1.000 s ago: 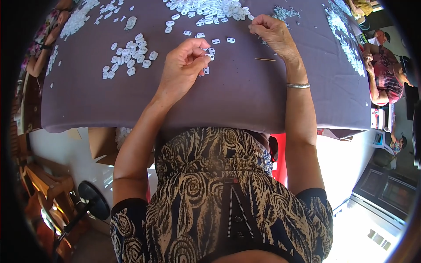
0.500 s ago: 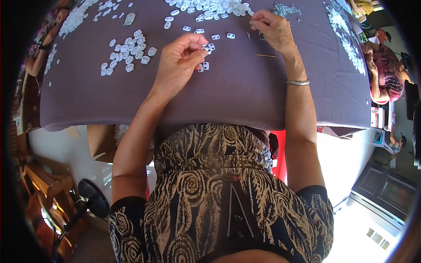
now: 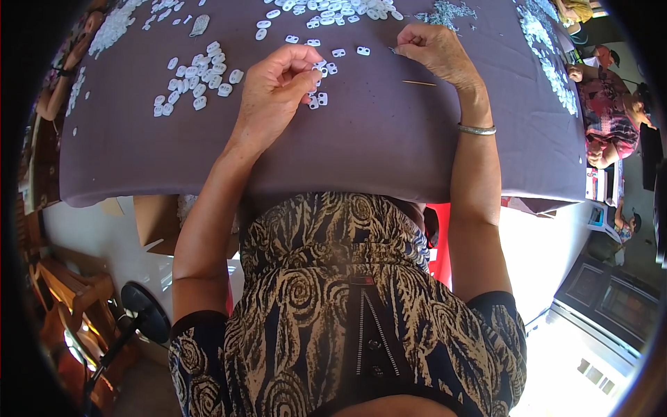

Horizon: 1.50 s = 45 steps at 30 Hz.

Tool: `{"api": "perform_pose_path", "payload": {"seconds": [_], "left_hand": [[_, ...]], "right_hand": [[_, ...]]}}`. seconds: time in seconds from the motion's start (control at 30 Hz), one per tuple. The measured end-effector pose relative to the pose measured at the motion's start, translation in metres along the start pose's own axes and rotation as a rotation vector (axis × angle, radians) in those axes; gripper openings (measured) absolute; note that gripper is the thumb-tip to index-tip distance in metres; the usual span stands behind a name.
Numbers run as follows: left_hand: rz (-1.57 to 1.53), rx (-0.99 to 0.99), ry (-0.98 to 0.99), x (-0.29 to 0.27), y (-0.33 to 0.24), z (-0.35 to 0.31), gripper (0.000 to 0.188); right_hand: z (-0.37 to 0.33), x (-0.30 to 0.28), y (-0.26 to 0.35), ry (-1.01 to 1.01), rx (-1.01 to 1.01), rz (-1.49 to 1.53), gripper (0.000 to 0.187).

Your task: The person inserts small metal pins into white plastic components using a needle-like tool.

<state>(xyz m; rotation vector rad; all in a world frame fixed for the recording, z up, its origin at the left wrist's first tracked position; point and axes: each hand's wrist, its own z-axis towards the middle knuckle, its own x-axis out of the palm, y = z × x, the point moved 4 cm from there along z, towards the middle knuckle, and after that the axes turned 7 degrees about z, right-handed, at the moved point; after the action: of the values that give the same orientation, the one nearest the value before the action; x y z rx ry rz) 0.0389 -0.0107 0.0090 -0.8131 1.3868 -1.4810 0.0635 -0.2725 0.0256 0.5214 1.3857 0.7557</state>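
My left hand [image 3: 272, 90] is closed in a pinch, holding a small white oval plastic piece [image 3: 320, 72] between thumb and forefinger. Just beyond and beneath those fingers lie several like pieces with two dark holes [image 3: 332, 69], partly hidden by the hand. My right hand [image 3: 441, 59], a bracelet on its wrist, is low over the cloth to the right, thumb and forefinger pressed together. A tiny greyish thing shows at its fingertips, too small to name. Beyond it lies a loose heap of small grey metal bits [image 3: 448, 14].
A purple-grey cloth [image 3: 361, 153] covers the table. White oval pieces lie in a group at left [image 3: 198, 78] and a larger heap at the far middle [image 3: 340, 8]. A thin wooden stick [image 3: 420, 83] is near my right hand. Other people sit at both sides.
My right hand has come nearer to me, and its fingers now pinch together low over the cloth. My left hand keeps its pinch on the white piece. The view has shifted slightly.
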Motion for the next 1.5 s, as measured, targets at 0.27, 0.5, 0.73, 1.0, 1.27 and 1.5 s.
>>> {"api": "perform_pose_path", "payload": {"seconds": [0.27, 0.5, 0.73, 1.0, 1.27, 1.5], "left_hand": [[0.006, 0.001, 0.017, 0.002, -0.001, 0.000, 0.014], [0.029, -0.015, 0.019, 0.003, -0.003, -0.002, 0.015], [0.016, 0.000, 0.020, 0.000, 0.000, -0.003, 0.014], [0.007, 0.032, 0.033, 0.002, 0.001, 0.000, 0.016], [-0.062, 0.067, -0.030, 0.004, -0.004, -0.003, 0.021], [-0.046, 0.045, -0.055, 0.005, -0.002, -0.001, 0.025]], "right_hand": [[0.005, 0.010, 0.001, 0.044, -0.070, -0.140, 0.016], [0.004, 0.011, -0.001, 0.041, -0.152, -0.196, 0.016], [0.004, 0.010, 0.006, 0.020, -0.128, -0.092, 0.014], [0.005, 0.001, 0.003, 0.020, -0.005, 0.140, 0.021], [0.000, 0.021, 0.038, 0.131, -0.069, 0.633, 0.011], [-0.011, 0.054, 0.072, 0.177, -0.002, 0.725, 0.013]]}}
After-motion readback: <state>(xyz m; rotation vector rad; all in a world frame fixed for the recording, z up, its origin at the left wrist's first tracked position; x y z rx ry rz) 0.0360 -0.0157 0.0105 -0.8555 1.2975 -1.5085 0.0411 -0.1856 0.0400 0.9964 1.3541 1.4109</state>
